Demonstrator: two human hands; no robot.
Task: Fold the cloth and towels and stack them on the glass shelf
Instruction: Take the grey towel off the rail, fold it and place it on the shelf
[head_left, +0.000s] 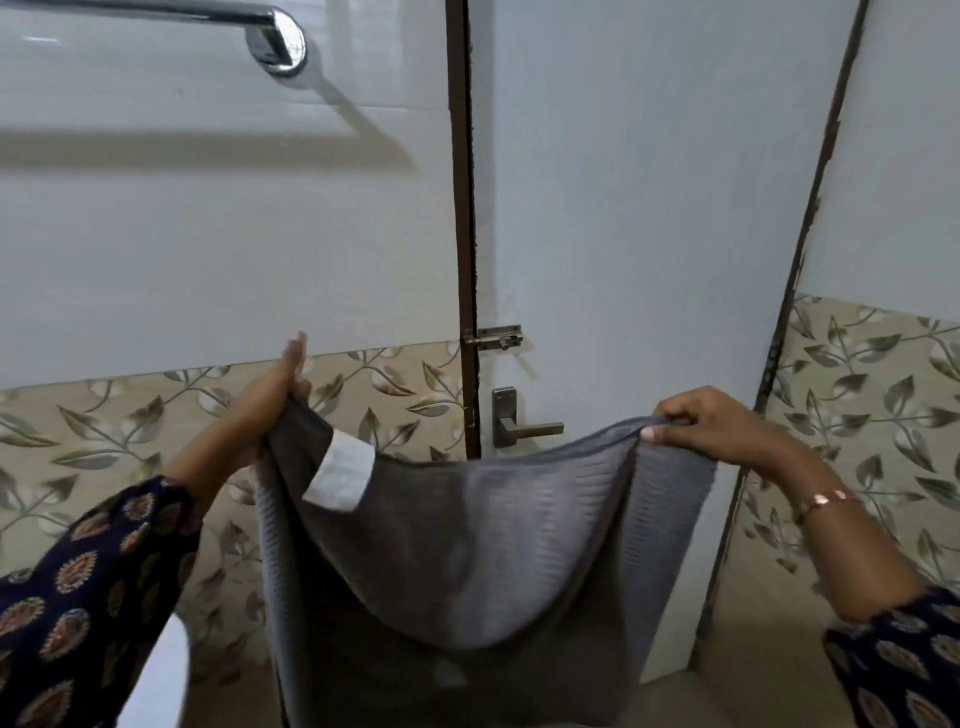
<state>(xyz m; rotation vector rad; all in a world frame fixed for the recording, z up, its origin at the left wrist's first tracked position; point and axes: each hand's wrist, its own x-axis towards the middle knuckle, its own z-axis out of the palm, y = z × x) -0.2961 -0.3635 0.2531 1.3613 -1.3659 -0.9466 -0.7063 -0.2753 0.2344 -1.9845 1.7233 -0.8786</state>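
Observation:
A grey ribbed towel (467, 561) hangs in the air in front of me, sagging in the middle, with a white label near its upper left edge. My left hand (265, 400) holds its upper left corner, thumb against the cloth and fingers stretched upward. My right hand (711, 421) pinches the upper right corner between thumb and curled fingers. The lower part of the towel runs out of the bottom of the view. No glass shelf is in view.
A chrome towel bar (208, 15) is fixed high on the white tiled wall at the left. A white door (649, 208) with a bolt latch (496, 338) and a lever handle (524, 423) stands behind the towel. Leaf-patterned tiles (93, 426) line the lower walls.

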